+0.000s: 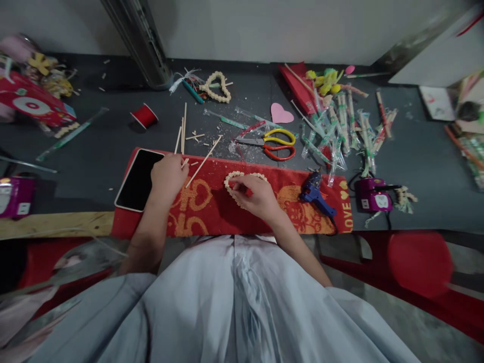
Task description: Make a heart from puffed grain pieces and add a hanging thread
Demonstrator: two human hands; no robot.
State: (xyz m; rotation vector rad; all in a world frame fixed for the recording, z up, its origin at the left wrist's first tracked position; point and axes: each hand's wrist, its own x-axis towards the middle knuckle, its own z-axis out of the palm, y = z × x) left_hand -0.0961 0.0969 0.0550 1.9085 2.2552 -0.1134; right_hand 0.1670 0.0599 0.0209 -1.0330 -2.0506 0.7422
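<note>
My left hand [168, 174] is curled beside the black-screened tablet [138, 179]. A short piece of pale stick [185, 163] shows at its fingertips, and long thin sticks [183, 133] lie just beyond. My right hand [259, 194] is closed over a heart-shaped frame [231, 177] of small pale pieces, thumb and fingers bent together at its left side; the hand covers much of its right and lower part. Both hands are above a red towel [217, 217] with orange patterns. To the right, a blue glue gun [315, 194] lies on the towel.
Scissors [270, 143] with yellow and red handles lie behind the towel. Further back are another heart frame [217, 88], a pink paper heart [282, 113] and a red ribbon spool [144, 116]. Several wrapped sticks [344, 121] and a purple box [374, 194] are at right.
</note>
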